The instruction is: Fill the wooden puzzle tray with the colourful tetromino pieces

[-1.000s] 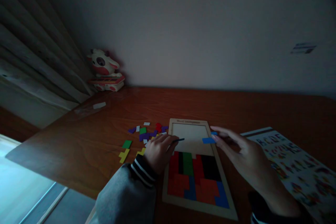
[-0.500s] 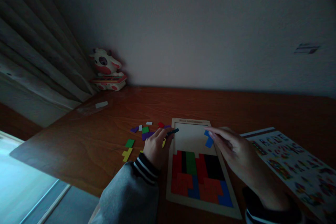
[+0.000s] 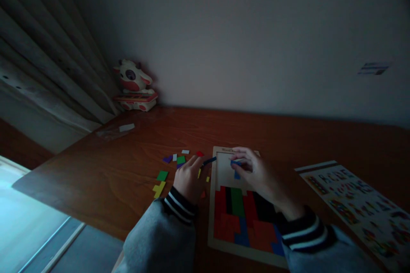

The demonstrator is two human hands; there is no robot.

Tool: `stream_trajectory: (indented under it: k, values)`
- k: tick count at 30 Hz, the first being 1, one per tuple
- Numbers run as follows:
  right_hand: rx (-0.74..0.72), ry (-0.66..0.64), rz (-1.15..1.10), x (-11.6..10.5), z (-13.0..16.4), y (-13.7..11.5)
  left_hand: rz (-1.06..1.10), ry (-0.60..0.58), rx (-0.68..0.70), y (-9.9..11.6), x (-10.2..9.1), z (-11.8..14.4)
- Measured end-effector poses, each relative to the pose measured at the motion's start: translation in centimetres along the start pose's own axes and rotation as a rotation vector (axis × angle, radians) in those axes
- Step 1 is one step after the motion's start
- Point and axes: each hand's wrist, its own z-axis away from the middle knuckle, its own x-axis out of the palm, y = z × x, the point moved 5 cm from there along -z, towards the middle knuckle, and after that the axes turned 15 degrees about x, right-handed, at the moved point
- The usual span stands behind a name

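Head view: two hands, each pinching one blue piece (image 3: 236,169) over one puzzle board (image 3: 221,239).

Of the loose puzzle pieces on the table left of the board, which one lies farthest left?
The yellow stepped puzzle piece, just below the green square piece. The purple, white and red pieces sit farther right, nearer the wooden puzzle board.

glossy wood-grain table (image 3: 272,132), pale wooden puzzle tray (image 3: 212,204), prob. painted matt pcs (image 3: 237,202), knit cuffs (image 3: 180,206)
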Motion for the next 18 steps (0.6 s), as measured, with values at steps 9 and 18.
stream_trajectory:
  k: [9, 18]
  values:
    - [0.025, 0.106, -0.074, 1.5, 0.2, 2.4, 0.001, -0.018, -0.005, -0.1, 0.5, 0.2]
    - [-0.096, -0.104, 0.079, 3.2, 0.1, -0.1, -0.025, -0.008, -0.008, -0.1, 0.4, 0.2]
